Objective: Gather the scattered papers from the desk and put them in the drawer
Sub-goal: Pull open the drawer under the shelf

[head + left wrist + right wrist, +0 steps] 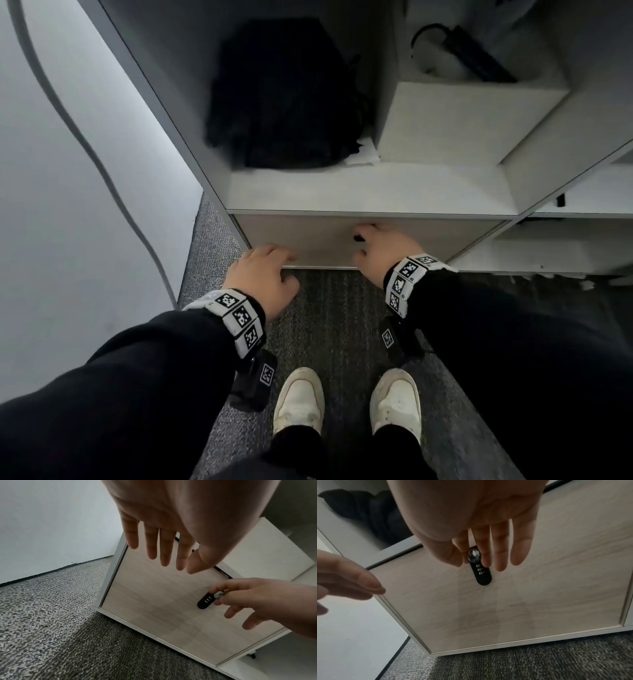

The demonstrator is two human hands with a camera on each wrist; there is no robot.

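Note:
The drawer front (308, 240) is a pale wood panel at the bottom of a white cabinet, and it is closed. It carries a black combination lock plate (482, 577) with a silver knob (474, 556). My right hand (380, 246) pinches that knob (218, 595) between thumb and fingers. My left hand (263, 270) is open with straight fingers (164, 555) over the drawer's left part; I cannot tell whether it touches. Some white paper (364, 154) pokes out from under a black bag on the shelf above.
A black bag (284, 96) fills the open shelf above the drawer, beside a white box (455, 116) with a black cable and adapter (476, 54) behind it. A white wall (68, 171) stands close on the left. Grey carpet (329, 308) and my white shoes (299, 401) are below.

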